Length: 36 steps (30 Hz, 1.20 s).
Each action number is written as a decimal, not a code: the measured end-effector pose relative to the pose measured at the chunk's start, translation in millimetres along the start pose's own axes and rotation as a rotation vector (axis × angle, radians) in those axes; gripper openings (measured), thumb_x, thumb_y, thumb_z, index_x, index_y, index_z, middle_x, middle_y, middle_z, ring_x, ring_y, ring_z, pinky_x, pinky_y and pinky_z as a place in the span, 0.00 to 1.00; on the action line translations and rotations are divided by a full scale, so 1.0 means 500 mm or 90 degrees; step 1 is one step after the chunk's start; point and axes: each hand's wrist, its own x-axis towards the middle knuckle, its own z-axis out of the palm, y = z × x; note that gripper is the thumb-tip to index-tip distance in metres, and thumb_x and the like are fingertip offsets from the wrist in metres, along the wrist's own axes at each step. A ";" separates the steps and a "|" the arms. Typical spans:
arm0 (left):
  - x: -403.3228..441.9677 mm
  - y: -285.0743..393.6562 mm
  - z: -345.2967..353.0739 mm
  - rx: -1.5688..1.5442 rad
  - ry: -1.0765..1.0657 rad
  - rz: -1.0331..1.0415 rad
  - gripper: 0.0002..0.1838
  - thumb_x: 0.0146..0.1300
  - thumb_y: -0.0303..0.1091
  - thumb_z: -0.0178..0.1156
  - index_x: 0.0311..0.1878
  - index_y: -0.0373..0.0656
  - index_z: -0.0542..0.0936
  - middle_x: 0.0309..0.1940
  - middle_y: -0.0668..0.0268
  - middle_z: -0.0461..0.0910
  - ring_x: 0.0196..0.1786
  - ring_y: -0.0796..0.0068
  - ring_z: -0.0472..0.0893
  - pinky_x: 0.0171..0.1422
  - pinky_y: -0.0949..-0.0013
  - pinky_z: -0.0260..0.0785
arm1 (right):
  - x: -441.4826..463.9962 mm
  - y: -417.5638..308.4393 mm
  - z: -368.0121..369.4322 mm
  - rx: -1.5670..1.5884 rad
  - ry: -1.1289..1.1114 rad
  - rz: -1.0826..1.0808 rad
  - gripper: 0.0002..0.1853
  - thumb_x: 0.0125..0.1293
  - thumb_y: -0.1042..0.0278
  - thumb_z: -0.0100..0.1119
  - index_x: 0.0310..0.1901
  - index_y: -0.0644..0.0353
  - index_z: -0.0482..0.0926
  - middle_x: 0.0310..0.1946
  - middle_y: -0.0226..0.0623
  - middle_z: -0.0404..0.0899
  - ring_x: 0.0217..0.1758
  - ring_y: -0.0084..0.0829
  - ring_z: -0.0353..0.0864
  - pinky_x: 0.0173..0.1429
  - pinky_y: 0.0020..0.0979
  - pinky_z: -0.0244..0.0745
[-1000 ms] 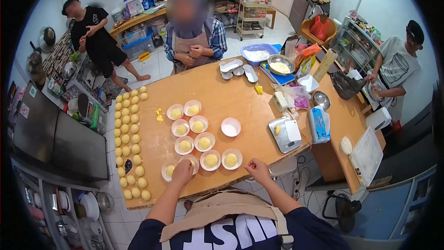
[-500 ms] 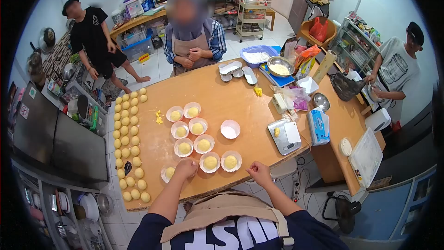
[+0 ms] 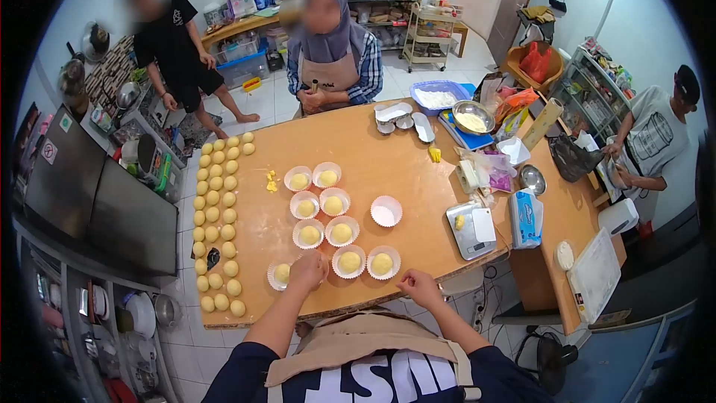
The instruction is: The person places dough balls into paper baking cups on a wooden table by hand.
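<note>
Here, left hand (image 3: 308, 270) and right hand (image 3: 421, 288) curled

The left's back hides its grip, just beside a round yellow dough ball (image 3: 283, 273) in a white fluted paper cup (image 3: 271, 278); whether the right grasps anything, I cannot tell. Beyond: flat silver scale (image 3: 468, 245).

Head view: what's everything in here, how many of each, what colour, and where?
Table: one, tan, centre
Filled paper cups: nine visible, whitish, table's middle
Empty paper cup: one, pinkish white, right of those
Dough balls: over two dozen, pale yellow, table's left edge
Small pieces: several, yellow, left of cups
Scale: one, silver, table's right
Tissue pack: one, blue and white, beside scale
Metal bowls: at least two, silver, right
Basin: one, blue, table's far edge
Fridge: one, dark, left
Other people: three, varied clothing, two behind table, one right
Shelves: several, both sides and back, contents unclear
Apron: one, beige, on wearer
Left hand: one, bare, beside nearest left cup
Right hand: one, bare, table's near edge
</note>
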 end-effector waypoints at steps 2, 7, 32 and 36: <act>-0.013 -0.007 0.011 0.017 0.023 0.022 0.13 0.57 0.42 0.58 0.40 0.45 0.76 0.43 0.57 0.80 0.47 0.55 0.79 0.48 0.56 0.72 | 0.006 -0.020 0.009 -0.048 -0.062 -0.029 0.10 0.56 0.62 0.66 0.33 0.59 0.80 0.21 0.36 0.77 0.26 0.33 0.77 0.34 0.35 0.72; -0.022 -0.019 0.026 -0.121 0.143 0.100 0.10 0.57 0.39 0.60 0.37 0.44 0.75 0.38 0.54 0.79 0.43 0.52 0.78 0.46 0.54 0.70 | 0.044 -0.050 0.022 -0.017 -0.032 -0.094 0.09 0.58 0.65 0.66 0.34 0.62 0.80 0.22 0.37 0.78 0.24 0.30 0.77 0.32 0.32 0.72; -0.031 -0.083 0.014 -0.014 0.144 0.145 0.19 0.58 0.46 0.63 0.49 0.47 0.78 0.50 0.64 0.78 0.53 0.60 0.77 0.61 0.49 0.62 | 0.160 -0.124 0.064 -0.098 -0.011 -0.149 0.11 0.60 0.61 0.63 0.38 0.59 0.80 0.35 0.42 0.81 0.40 0.42 0.80 0.45 0.41 0.75; -0.081 -0.083 0.042 0.163 0.117 0.165 0.30 0.60 0.60 0.56 0.59 0.52 0.75 0.62 0.65 0.71 0.68 0.62 0.65 0.70 0.39 0.43 | 0.150 -0.126 0.107 -0.258 -0.072 -0.412 0.17 0.63 0.60 0.59 0.50 0.57 0.78 0.51 0.41 0.76 0.55 0.39 0.76 0.59 0.42 0.69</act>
